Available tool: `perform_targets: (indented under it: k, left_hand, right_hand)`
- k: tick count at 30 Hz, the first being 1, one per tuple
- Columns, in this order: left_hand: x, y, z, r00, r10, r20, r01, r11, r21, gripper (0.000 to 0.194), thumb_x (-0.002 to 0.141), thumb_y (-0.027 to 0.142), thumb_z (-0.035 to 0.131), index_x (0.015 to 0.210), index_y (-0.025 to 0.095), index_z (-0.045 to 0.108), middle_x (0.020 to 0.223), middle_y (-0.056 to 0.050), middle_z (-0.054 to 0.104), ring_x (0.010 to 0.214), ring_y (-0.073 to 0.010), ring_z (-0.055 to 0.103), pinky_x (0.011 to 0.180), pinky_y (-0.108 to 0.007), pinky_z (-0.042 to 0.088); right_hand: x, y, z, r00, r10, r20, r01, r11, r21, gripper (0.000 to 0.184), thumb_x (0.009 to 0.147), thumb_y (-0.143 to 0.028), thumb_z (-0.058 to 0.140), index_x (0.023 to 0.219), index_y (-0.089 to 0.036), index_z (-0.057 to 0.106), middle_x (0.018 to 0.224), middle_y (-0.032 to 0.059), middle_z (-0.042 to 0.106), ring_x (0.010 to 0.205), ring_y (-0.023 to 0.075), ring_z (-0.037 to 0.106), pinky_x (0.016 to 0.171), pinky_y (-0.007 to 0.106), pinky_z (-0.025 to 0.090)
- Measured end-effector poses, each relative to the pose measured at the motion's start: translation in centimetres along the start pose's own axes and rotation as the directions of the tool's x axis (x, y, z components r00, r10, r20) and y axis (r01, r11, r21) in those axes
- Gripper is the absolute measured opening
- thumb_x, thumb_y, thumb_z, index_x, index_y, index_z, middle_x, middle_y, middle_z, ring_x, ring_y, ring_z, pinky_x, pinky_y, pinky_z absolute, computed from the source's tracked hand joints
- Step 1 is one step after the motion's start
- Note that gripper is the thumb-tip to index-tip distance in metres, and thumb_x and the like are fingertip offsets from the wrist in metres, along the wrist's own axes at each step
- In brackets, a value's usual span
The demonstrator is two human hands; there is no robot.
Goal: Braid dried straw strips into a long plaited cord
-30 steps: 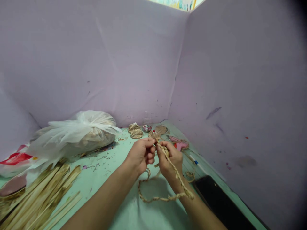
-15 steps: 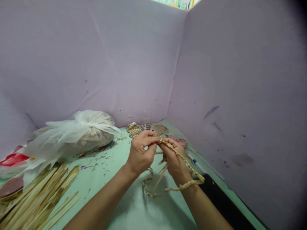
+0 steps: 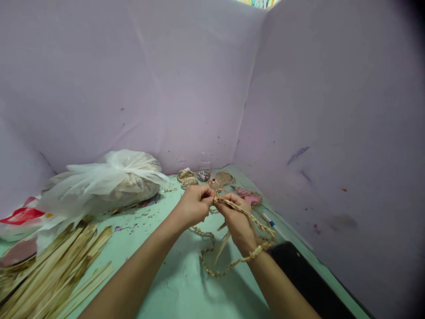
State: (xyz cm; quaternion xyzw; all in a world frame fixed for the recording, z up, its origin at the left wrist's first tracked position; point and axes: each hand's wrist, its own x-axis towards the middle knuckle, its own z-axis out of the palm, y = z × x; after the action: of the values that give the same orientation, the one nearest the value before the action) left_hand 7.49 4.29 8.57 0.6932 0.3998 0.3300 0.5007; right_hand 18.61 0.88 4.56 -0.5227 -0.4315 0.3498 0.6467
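A braided cord of dry plant fibre [image 3: 262,227] starts between my fingertips, runs over my right wrist and curls back above the green table. My left hand [image 3: 195,204] is closed in a pinch on the worked end of the cord. Just to its right, my right hand [image 3: 237,219] grips the same end between thumb and fingers. A loose flat strip [image 3: 223,246] hangs below my right palm. The exact knot or loop at the fingertips is too small to make out.
A tied white plastic bag [image 3: 116,181] stands at the back left, with dry fibre strips [image 3: 63,270] before it. Woven pieces [image 3: 187,177], a container of beads [image 3: 203,176] and a pink item [image 3: 251,199] lie behind my hands. A pen [image 3: 274,226] and black phone-like slab [image 3: 302,277] lie right.
My left hand has gone from an open-looking pinch to a tighter one at the cord's end. The cord's loop has shifted over my right wrist, and the loose strip has come into sight.
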Motion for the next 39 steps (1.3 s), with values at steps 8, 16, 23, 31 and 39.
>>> perform_targets:
  k: [8, 16, 23, 31, 39]
  left_hand:
    - [0.3, 0.1, -1.1, 0.996, -0.017, 0.086, 0.034, 0.979, -0.201, 0.015, 0.073, 0.026, 0.047, 0.061, 0.018, 0.041, 0.040, 0.004, 0.043, 0.034, -0.0074, 0.039, 0.035, -0.017, 0.031]
    - [0.6, -1.2, -5.9, 0.977, -0.211, 0.034, 0.187, 0.921, 0.341, 0.011, 0.061, 0.018, 0.050, 0.049, 0.017, 0.048, 0.035, 0.003, 0.043, 0.035, -0.0078, 0.036, 0.038, -0.019, 0.024]
    - [3.2, -5.8, -7.4, 0.914, -0.264, -0.308, 0.397, 0.736, 0.548, 0.007, 0.055, 0.014, 0.053, 0.050, 0.015, 0.058, 0.040, -0.002, 0.051, 0.046, -0.0133, 0.046, 0.047, -0.022, 0.031]
    - [7.0, -11.0, -6.9, 0.879, -0.191, -0.437, 0.443, 0.669, 0.597, 0.016, 0.057, 0.018, 0.053, 0.067, 0.015, 0.065, 0.070, -0.010, 0.064, 0.067, -0.0190, 0.057, 0.056, -0.025, 0.037]
    - [7.5, -12.0, -7.1, 0.882, -0.221, -0.417, 0.453, 0.642, 0.619, 0.013, 0.054, 0.017, 0.057, 0.064, 0.015, 0.065, 0.072, -0.010, 0.065, 0.071, -0.0213, 0.058, 0.059, -0.026, 0.038]
  right_hand:
    - [-0.5, 0.3, 0.1, 0.999, 0.024, 0.034, -0.032, 0.962, 0.272, 0.023, 0.056, -0.029, 0.068, 0.071, -0.016, 0.056, 0.048, -0.0068, 0.044, 0.037, 0.0037, 0.031, 0.036, 0.017, 0.024]
    - [-0.4, 1.2, 2.4, 0.770, 0.384, 0.509, -0.529, 0.831, 0.173, 0.041, 0.066, -0.053, 0.052, 0.078, -0.014, 0.057, 0.038, -0.0113, 0.020, 0.033, 0.0042, 0.012, 0.032, 0.018, 0.008]
    - [1.0, 5.2, 8.1, 0.717, 0.615, 0.330, -0.624, 0.776, -0.090, 0.026, 0.073, -0.032, 0.044, 0.067, -0.012, 0.060, 0.037, -0.0065, 0.033, 0.031, 0.0068, 0.030, 0.033, 0.020, 0.023]
    - [5.5, 8.7, 10.4, 0.778, 0.601, 0.183, -0.552, 0.793, -0.259, 0.011, 0.065, -0.018, 0.049, 0.055, -0.016, 0.054, 0.033, -0.0042, 0.037, 0.031, 0.0096, 0.034, 0.035, 0.023, 0.026]
    - [6.5, 9.0, 9.9, 0.794, 0.564, 0.226, -0.435, 0.787, -0.438, 0.011, 0.061, -0.021, 0.056, 0.052, -0.014, 0.057, 0.032, -0.0023, 0.040, 0.033, 0.0107, 0.037, 0.038, 0.024, 0.028]
